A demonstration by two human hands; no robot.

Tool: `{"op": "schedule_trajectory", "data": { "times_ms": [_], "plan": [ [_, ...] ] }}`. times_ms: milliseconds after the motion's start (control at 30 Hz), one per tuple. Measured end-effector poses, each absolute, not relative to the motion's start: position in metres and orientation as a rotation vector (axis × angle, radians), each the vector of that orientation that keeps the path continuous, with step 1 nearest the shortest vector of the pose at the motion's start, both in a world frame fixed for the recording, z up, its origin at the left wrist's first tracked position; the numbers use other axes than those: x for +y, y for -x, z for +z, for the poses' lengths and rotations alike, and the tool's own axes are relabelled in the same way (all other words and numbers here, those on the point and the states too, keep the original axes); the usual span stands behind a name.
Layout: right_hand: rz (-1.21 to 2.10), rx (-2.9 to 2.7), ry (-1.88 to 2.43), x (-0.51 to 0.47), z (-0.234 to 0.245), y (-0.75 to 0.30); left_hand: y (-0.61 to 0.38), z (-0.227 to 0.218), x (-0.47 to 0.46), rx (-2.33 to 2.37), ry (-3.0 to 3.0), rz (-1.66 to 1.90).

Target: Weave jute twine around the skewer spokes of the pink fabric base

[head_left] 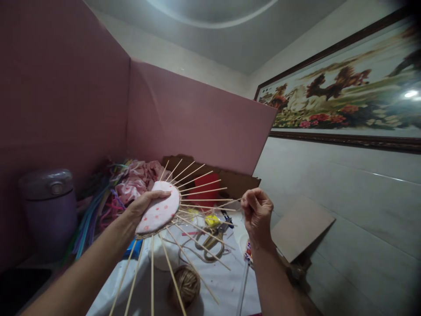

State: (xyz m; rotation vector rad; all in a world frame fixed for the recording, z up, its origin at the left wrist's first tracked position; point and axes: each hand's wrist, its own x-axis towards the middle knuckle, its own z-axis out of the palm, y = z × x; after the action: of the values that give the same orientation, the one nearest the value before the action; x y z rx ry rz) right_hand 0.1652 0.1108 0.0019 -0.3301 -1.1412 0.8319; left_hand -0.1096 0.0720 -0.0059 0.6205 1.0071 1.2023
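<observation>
My left hand point(144, 204) grips a round disc covered in pink dotted cloth point(161, 210), thumb on top, held up above the table. Several thin wooden sticks point(200, 180) radiate from the disc's rim like spokes. My right hand point(258, 210) is closed in a pinch at the tip of one stick, on a thin strand of twine that I can barely make out. A ball of jute twine point(187, 284) lies on the white table cover point(226, 285) below.
Scissors point(212, 239), a yellow item point(212, 220) and a red object point(205, 186) lie under the sticks. Pink cloth point(134, 180) and coloured cords point(95, 210) are heaped at left beside a purple container point(49, 202). Pink boards point(197, 118) wall the table; cardboard point(301, 226) sits right.
</observation>
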Motion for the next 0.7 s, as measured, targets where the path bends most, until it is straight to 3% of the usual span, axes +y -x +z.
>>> {"op": "schedule_trajectory", "data": {
  "times_ms": [700],
  "plan": [
    [0.821,-1.117,0.378,0.117,-0.002,-0.164,0.108,0.002,0.07,1.004,-0.538,1.312]
  ]
}}
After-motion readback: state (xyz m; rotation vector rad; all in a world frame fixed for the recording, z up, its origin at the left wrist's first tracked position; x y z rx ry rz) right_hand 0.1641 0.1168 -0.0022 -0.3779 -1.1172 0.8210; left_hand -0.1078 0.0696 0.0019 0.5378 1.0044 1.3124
